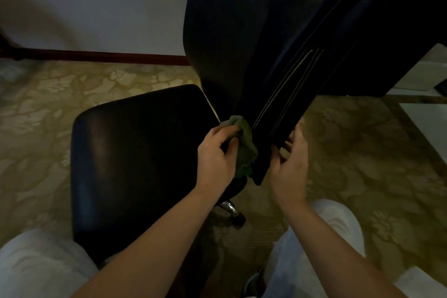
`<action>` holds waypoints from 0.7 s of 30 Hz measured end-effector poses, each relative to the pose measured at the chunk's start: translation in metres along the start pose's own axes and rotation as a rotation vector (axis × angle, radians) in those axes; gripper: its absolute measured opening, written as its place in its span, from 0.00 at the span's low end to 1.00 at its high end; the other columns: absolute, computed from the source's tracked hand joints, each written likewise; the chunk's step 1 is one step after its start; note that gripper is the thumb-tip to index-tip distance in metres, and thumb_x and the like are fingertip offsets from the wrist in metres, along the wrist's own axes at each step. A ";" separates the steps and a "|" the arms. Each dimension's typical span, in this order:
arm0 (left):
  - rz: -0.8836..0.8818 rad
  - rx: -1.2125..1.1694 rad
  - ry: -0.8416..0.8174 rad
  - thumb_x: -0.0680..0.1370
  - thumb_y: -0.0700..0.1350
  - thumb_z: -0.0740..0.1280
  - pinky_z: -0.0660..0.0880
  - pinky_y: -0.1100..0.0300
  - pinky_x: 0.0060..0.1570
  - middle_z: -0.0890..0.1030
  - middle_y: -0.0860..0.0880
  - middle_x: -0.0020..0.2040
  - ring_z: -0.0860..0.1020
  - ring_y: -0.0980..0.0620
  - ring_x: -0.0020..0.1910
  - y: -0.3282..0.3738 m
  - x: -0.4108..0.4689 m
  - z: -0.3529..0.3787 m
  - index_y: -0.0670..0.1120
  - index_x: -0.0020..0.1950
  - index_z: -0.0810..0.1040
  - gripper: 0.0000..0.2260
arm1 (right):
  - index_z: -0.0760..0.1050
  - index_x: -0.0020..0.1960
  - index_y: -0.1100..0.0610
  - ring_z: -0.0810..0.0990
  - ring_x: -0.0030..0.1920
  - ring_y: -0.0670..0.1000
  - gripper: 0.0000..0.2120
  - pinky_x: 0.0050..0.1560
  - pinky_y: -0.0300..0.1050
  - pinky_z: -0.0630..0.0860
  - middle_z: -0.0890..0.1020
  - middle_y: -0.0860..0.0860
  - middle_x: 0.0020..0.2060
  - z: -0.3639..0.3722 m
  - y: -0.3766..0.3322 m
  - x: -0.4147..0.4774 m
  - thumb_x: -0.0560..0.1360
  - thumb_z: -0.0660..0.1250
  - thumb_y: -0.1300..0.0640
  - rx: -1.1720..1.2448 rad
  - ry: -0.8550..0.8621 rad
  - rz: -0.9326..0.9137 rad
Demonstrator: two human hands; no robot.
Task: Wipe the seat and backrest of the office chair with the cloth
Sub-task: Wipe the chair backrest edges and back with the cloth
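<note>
The black office chair stands in front of me, its glossy seat (135, 152) at the left and its tall backrest (261, 38) rising at the upper right. My left hand (217, 159) grips a green cloth (245, 145) and presses it against the lower edge of the backrest, just above the seat's rear. My right hand (291, 164) holds the bottom of the backrest from the other side, fingers curled round its edge. The backrest's side shows pale stitched lines.
A patterned beige carpet (377, 157) covers the floor. A white wall with a dark skirting board (101, 57) runs behind. A chair castor and chrome base (232, 210) show under the seat. My knees in light trousers are at the bottom. White furniture (430, 123) stands at the right.
</note>
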State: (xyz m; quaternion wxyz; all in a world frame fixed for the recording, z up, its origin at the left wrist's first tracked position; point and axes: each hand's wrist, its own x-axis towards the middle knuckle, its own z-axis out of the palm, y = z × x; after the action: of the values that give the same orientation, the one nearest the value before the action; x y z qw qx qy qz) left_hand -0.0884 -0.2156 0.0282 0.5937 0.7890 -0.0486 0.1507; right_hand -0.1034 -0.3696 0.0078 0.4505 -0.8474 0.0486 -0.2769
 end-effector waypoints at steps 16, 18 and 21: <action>-0.279 0.098 -0.078 0.81 0.36 0.66 0.72 0.76 0.56 0.78 0.59 0.56 0.77 0.65 0.56 -0.042 -0.028 0.005 0.55 0.59 0.80 0.14 | 0.61 0.77 0.57 0.72 0.58 0.40 0.26 0.59 0.38 0.77 0.69 0.47 0.60 0.005 0.009 -0.005 0.81 0.65 0.61 0.023 0.038 -0.037; -0.280 0.025 0.006 0.81 0.36 0.66 0.73 0.74 0.56 0.79 0.57 0.56 0.78 0.66 0.55 -0.037 -0.031 0.003 0.57 0.56 0.80 0.14 | 0.61 0.77 0.57 0.74 0.58 0.43 0.26 0.58 0.44 0.79 0.67 0.46 0.60 0.007 0.009 -0.006 0.81 0.64 0.60 0.017 0.044 -0.025; -0.300 -0.063 0.085 0.81 0.38 0.67 0.77 0.65 0.59 0.81 0.53 0.57 0.79 0.62 0.56 -0.030 -0.028 0.008 0.57 0.56 0.81 0.13 | 0.60 0.77 0.57 0.76 0.57 0.46 0.26 0.56 0.47 0.80 0.68 0.47 0.59 0.008 0.009 -0.007 0.81 0.64 0.60 0.017 0.040 -0.029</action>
State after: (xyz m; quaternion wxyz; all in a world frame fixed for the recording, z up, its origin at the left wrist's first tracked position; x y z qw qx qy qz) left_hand -0.1061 -0.2176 -0.0101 0.6354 0.7614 0.0900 0.0919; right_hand -0.1037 -0.3670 -0.0054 0.4524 -0.8384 0.0430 -0.3009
